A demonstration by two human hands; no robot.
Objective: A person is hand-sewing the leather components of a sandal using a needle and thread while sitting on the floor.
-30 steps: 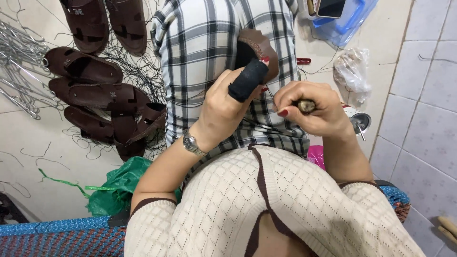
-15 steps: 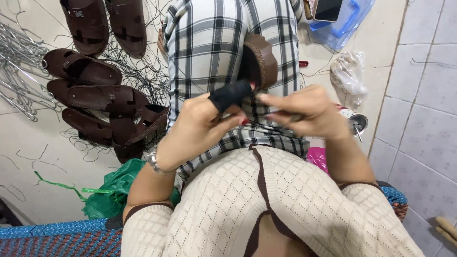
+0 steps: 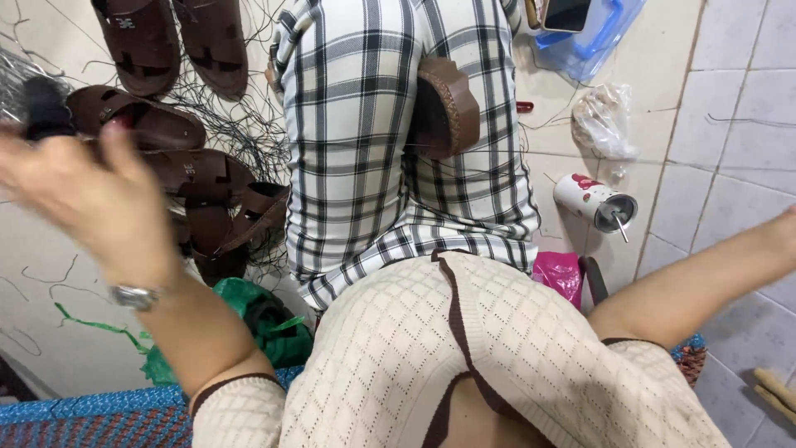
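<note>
My left hand (image 3: 91,187) is flung out to the left and blurred by motion. Its fingers are closed on a black cylindrical piece (image 3: 46,108), and a metal watch (image 3: 137,296) sits on its wrist. My right forearm (image 3: 696,282) stretches to the right edge of the view, and the hand itself is out of view. A brown sandal (image 3: 448,108) lies on edge on the checked cloth (image 3: 365,166) over my lap, with no hand on it. A thin thread runs across the cloth near the sandal.
Several brown sandals (image 3: 157,124) lie on the tiled floor at left among loose dark threads (image 3: 240,124). A green bag (image 3: 257,319) is beside my knee. At right are a white tumbler with a straw (image 3: 593,201), a clear plastic bag (image 3: 601,120), a blue box (image 3: 589,33) and a pink bag (image 3: 557,274).
Both hands left the sandal on my lap. The left hand swung out to the left with the black piece; the right arm swung out to the right past the frame edge.
</note>
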